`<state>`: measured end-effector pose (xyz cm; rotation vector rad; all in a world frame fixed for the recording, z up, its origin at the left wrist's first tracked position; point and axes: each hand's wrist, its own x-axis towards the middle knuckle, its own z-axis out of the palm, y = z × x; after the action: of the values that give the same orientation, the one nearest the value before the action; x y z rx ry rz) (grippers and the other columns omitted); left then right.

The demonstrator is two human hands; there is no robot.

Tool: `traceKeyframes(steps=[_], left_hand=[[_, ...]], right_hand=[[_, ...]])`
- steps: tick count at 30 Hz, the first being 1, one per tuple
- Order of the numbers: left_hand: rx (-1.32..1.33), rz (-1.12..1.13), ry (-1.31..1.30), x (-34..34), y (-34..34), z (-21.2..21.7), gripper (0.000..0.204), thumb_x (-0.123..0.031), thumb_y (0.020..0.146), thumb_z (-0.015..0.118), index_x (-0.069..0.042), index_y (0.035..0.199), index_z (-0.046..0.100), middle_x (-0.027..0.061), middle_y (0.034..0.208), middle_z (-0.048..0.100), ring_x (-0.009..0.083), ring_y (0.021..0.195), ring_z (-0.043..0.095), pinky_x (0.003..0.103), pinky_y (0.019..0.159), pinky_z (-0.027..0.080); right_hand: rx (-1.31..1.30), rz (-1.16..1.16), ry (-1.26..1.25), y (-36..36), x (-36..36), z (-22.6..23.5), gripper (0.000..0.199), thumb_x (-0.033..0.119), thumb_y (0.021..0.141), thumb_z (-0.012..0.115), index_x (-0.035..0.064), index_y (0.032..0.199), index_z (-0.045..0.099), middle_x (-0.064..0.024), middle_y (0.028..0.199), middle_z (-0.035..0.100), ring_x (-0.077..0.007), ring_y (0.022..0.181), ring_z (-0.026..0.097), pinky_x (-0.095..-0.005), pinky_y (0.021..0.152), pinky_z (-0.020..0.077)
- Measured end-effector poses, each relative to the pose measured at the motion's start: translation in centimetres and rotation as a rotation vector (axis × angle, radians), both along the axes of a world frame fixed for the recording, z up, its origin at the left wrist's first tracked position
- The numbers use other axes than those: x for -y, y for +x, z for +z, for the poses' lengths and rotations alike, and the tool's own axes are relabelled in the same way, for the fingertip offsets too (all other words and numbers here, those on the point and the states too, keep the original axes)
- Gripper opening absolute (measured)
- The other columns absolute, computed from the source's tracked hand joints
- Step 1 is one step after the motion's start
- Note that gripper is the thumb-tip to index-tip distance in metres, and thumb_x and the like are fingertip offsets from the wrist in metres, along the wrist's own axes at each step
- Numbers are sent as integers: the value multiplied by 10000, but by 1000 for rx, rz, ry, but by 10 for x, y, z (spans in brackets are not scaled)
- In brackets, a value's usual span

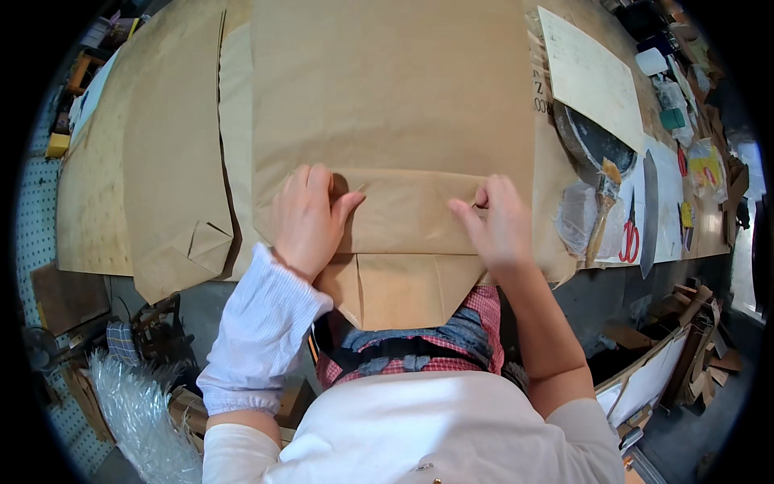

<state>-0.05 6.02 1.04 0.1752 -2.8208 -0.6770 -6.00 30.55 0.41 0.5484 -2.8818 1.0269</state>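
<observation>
A large brown paper bag [387,97] lies flat on the worktable in front of me, its near end folded into a band [407,214] with a pointed flap [399,294] hanging over the table edge. My left hand [305,216] presses flat on the left end of the folded band, thumb stretched along the crease. At the band's right end my right hand [496,222] pinches the fold with its fingertips. Both hands rest on the paper.
More brown paper sheets [161,161] lie to the left, one with a folded corner. To the right are a pale board [588,77], a round dark pan [592,141], a brush [603,206], red scissors [629,238] and small clutter. Cardboard scraps and bubble wrap [141,411] lie on the floor.
</observation>
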Motion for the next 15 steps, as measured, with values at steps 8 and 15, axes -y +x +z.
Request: traceKeyframes(steps=[8,15], left_hand=[[-39,-44,-139,-7,-8,33,300,-309,765,734,-40,740,605,128,770,626,345,744,613,445,663,483],[149,-475,-211,-28,20,28,787,-278,693,640,85,1351,403,247,1446,378,397,1358,344,470,1142,240]], right_hand=[[121,-122,-3,-2,3,10,301,259,708,802,64,803,593,-85,780,604,-306,679,601,-419,601,477],[-210,437,240,50,50,20,804,222,690,752,-37,1374,419,-225,1384,461,-338,1328,413,-433,1135,283]])
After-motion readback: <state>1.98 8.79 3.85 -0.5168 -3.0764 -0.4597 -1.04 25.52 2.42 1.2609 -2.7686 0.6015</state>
